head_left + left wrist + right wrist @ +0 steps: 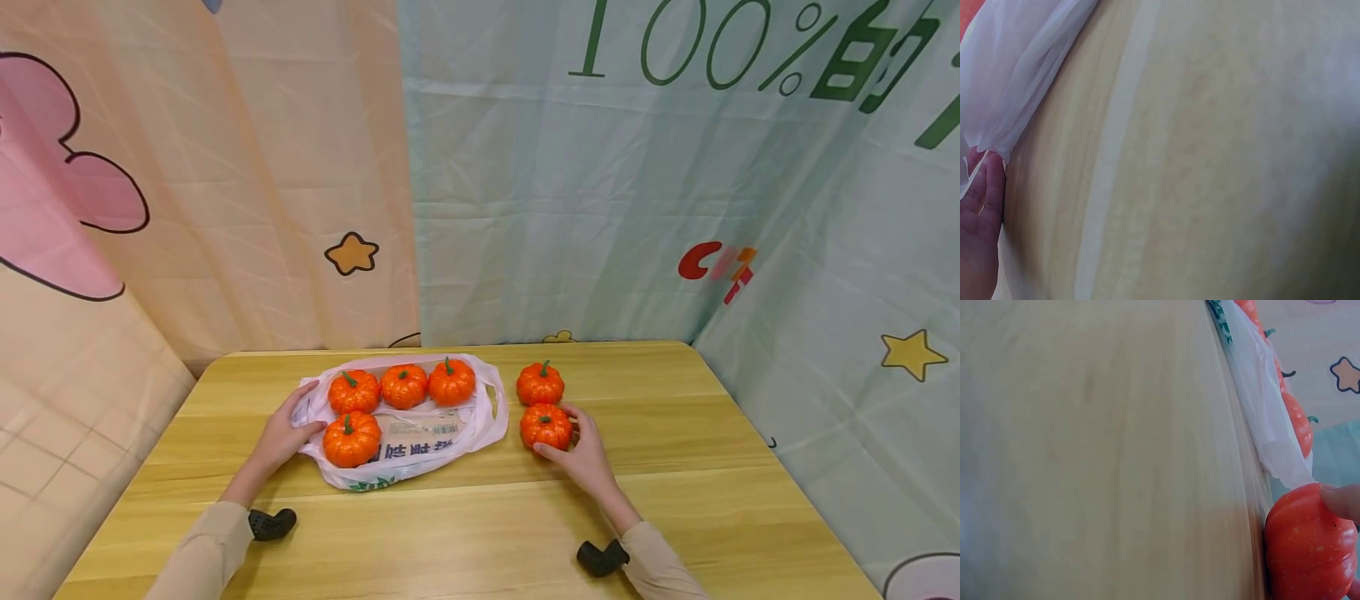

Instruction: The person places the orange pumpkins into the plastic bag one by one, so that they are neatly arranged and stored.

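A white plastic bag (480,429) lies spread at the table's left, around a printed cardboard surface (420,435). Several small orange pumpkins (352,440) with green stems sit in it along the back and left. My left hand (288,433) holds the bag's left edge; in the left wrist view the film gathers at the fingertips (994,172). To the right of the bag, my right hand (585,454) grips a pumpkin (545,427) between thumb and fingers. Right behind that one stands another pumpkin (540,383). The gripped pumpkin (1307,550) fills the right wrist view's lower right corner.
Everything lies on a light wooden table (712,467). Printed cloth (555,208) hangs behind the table and along its sides. A black wrist device (272,525) is at the left sleeve, and another black device (602,558) at the right.
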The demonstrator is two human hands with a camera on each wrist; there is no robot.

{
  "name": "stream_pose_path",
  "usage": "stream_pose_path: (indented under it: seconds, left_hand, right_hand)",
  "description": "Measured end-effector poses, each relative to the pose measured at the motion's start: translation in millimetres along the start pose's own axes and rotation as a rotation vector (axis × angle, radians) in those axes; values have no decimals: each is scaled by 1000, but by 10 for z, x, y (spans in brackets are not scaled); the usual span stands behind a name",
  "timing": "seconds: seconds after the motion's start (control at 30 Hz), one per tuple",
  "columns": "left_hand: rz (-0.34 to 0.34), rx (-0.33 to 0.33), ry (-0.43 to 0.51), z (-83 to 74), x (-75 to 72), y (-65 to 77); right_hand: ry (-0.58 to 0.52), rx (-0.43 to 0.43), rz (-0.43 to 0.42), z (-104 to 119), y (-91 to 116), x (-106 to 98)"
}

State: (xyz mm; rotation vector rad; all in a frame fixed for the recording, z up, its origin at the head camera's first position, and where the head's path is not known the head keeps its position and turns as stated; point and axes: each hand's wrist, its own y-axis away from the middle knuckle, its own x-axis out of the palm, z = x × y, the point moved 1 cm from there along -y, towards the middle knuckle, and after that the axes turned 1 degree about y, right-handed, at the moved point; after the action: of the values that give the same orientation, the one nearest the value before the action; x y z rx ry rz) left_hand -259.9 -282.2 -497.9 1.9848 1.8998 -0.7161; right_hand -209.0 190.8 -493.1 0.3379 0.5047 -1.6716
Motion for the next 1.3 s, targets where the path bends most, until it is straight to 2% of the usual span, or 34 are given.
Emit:
stream_pose_path:
  seconds: [0.3, 0.6, 0.83, 1.3]
  left_hand:
    - [11, -30, 5, -3, 4, 15]
    - [0, -16, -1, 26, 4, 5]
    - [8, -30, 6, -5, 1, 11]
    - [8, -27, 1, -15, -4, -3]
  right_hand:
    - [11, 8, -2, -1, 23, 14]
    - [6, 14, -19, 10, 44, 33]
    - [4, 5, -19, 39, 39, 55]
    - [-35, -15, -9, 267, 79, 133]
